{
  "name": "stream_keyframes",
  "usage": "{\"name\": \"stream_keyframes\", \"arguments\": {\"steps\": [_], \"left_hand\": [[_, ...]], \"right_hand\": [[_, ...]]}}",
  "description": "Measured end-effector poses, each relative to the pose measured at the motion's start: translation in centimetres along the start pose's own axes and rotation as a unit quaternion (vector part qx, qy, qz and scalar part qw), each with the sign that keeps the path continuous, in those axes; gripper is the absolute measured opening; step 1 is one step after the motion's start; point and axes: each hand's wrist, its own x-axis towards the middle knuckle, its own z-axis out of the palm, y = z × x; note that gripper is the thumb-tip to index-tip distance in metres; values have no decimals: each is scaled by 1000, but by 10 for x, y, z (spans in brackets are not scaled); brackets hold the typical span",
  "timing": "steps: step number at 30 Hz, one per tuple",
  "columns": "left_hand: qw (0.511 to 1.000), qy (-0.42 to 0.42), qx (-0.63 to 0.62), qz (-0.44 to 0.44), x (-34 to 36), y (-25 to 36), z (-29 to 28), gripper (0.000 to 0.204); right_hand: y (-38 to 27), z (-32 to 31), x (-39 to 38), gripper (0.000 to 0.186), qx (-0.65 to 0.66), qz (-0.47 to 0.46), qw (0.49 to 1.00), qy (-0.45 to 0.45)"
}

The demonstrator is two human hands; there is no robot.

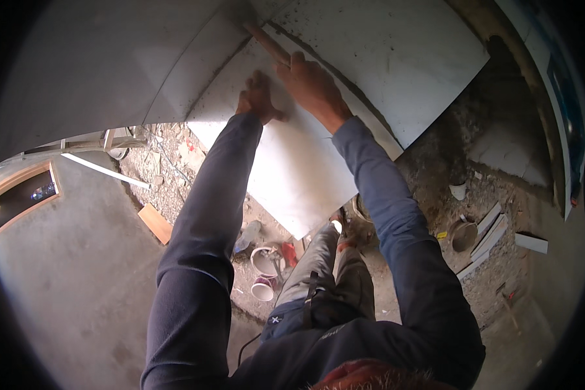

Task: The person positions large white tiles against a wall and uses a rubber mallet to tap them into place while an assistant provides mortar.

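Note:
A large pale tile [299, 175] spans the middle of the view, tilted, with its lower corner above my legs. My left hand [259, 101] rests on its upper part, fingers apart, holding nothing. My right hand [309, 84] is wrapped around the wooden handle of a mallet [271, 45]. Dark and smeared by motion, the mallet's head lies near the tile's top corner, where several tiles meet; I cannot tell whether it touches. Another pale tile [396, 65] adjoins on the right, across a dark, rough gap. More grey tile surface [104, 71] extends to the left.
Below lies rubble-strewn ground with a bucket [255, 260], a smaller pail [262, 290] and a red object [289, 253]. At right are a round container [463, 236], a white cup [458, 191] and long pale strips [489, 237]. A wooden board [155, 223] lies left.

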Motion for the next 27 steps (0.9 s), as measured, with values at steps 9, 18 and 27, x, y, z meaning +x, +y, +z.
{"name": "stream_keyframes", "arguments": {"steps": [9, 18, 27], "left_hand": [[997, -8, 72, -25, 3, 3, 3, 128], [996, -53, 42, -63, 3, 17, -4, 129], [997, -37, 53, -42, 7, 15, 7, 128]], "right_hand": [[-11, -23, 0, 38, -17, 40, 998, -41], [-10, -26, -16, 36, -44, 21, 998, -26], [-4, -20, -34, 29, -78, 17, 997, 10]]}}
